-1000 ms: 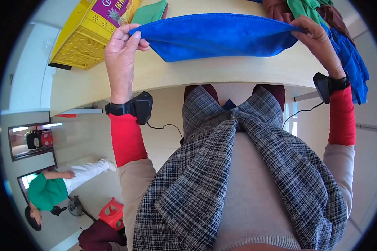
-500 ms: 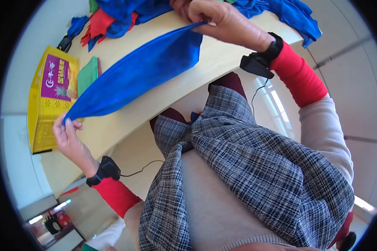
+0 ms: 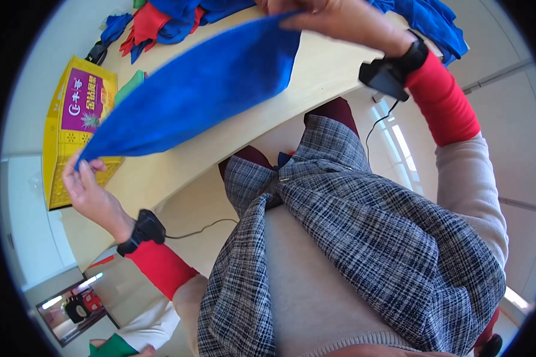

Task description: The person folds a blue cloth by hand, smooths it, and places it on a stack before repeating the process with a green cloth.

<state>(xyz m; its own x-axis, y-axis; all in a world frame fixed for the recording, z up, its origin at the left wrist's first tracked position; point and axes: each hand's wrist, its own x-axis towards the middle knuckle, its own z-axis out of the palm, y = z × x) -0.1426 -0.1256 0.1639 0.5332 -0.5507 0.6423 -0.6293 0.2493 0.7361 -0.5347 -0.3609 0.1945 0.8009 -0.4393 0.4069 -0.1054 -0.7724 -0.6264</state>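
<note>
A blue cloth is stretched in the air above the table, hanging in a curve between my two hands. My left hand pinches its near-left corner with thumb and fingers, close to the yellow box. The opposite end is gripped by my right hand, up at the far side of the table; those fingers are partly cut off by the picture's top edge and a little blurred. Behind the cloth's left part, a green folded cloth shows only in part.
On the pale table, a yellow box with a purple panel stands at the left. Heaped blue cloths and red cloths lie along the far side, with another blue cloth hanging at the right. Someone's white sleeve shows lower left.
The blue cloth has spread wider and shows more of its face. My right hand has shifted right and slightly up; my left hand has moved a little left and up.
</note>
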